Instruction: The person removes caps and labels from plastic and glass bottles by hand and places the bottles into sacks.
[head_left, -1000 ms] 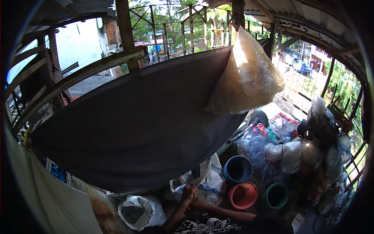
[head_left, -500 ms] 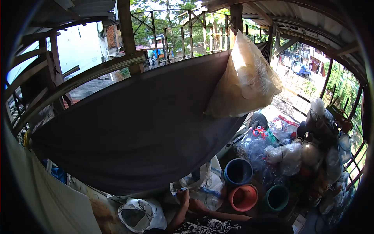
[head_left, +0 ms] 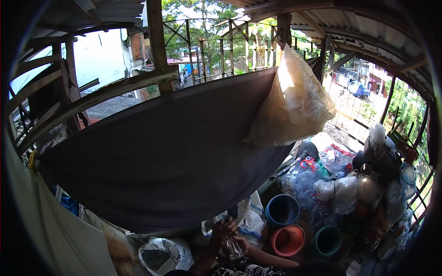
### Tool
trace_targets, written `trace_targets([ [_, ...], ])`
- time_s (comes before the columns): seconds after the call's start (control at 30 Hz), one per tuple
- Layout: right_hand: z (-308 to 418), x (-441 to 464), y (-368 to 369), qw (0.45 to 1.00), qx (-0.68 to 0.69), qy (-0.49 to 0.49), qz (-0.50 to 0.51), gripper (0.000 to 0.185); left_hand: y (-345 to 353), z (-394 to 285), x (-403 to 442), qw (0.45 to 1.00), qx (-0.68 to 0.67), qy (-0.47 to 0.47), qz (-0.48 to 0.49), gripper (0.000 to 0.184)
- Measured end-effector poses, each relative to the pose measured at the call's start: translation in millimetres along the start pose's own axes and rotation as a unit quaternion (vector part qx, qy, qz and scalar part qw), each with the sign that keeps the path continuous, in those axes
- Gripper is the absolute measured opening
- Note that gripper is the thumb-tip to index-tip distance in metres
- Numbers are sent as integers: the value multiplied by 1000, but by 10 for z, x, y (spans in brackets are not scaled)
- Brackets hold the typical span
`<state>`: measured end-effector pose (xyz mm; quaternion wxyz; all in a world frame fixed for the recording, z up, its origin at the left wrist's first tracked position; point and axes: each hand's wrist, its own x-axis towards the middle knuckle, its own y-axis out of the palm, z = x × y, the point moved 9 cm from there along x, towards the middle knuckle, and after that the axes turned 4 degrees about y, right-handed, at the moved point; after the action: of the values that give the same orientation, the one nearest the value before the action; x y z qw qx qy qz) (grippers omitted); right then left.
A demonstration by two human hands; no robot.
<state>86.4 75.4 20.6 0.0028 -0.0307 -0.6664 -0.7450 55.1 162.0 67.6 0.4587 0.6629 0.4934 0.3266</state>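
Low in the head view, my two hands meet in front of my body. My right hand (head_left: 241, 245) is wrapped round a clear plastic bottle (head_left: 234, 250), whose shiny lower part shows below the fingers. My left hand (head_left: 222, 228) is closed at the bottle's upper end, in shadow; its fingertips are hard to make out. Just behind the hands stands a white woven sack (head_left: 254, 220) with blue stripes. An open white sack (head_left: 182, 253) stands to the left of my forearms.
Blue (head_left: 282, 209), red (head_left: 287, 240) and green (head_left: 327, 241) buckets stand to the right. Bagged plastic and bottles (head_left: 338, 191) pile up beyond them. A dark cloth (head_left: 170, 156) hangs across the front, with a full plastic bag (head_left: 294, 108) at its right end.
My hands were apart at the striped sack, the left at its rim. Now they are together, nearer my body, with a clear bottle in view. The camera has tilted slightly upward.
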Motion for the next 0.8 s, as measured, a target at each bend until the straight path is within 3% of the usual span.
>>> trace_targets([
  [0.07, -43, -29, 74, 999, 23, -29, 3, 63, 205, 17, 75, 992, -89, -14, 89, 23],
  [0.1, -119, -25, 287, 999, 18, -23, 12, 63, 240, 31, 120, 982, -130, -25, 136, 23],
  [0.2, -190, -50, 1, 997, 20, 8, 72, 54, 313, 11, 191, 939, -205, -73, 267, 22],
  [0.27, -275, 5, 540, 993, 31, 31, 108, 45, 586, 41, 42, 948, -186, -60, 251, 22],
  [0.3, -287, 21, 991, 970, 60, 31, 233, 43, 677, 50, 0, 950, -179, -57, 249, 21],
  [0.37, -338, -44, 961, 947, 117, 62, 292, 44, 799, 86, -16, 954, -167, -55, 244, 20],
  [0.6, -187, -150, 352, 997, -76, -3, 17, 45, 935, 14, -49, 937, -114, -59, 325, 15],
  [0.7, -56, -256, 162, 969, -218, -28, -109, 46, 860, -57, -117, 939, -75, -52, 332, 13],
  [0.8, 57, -272, 78, 923, -323, -31, -208, 47, 498, -82, -121, 967, -67, -39, 244, 13],
])
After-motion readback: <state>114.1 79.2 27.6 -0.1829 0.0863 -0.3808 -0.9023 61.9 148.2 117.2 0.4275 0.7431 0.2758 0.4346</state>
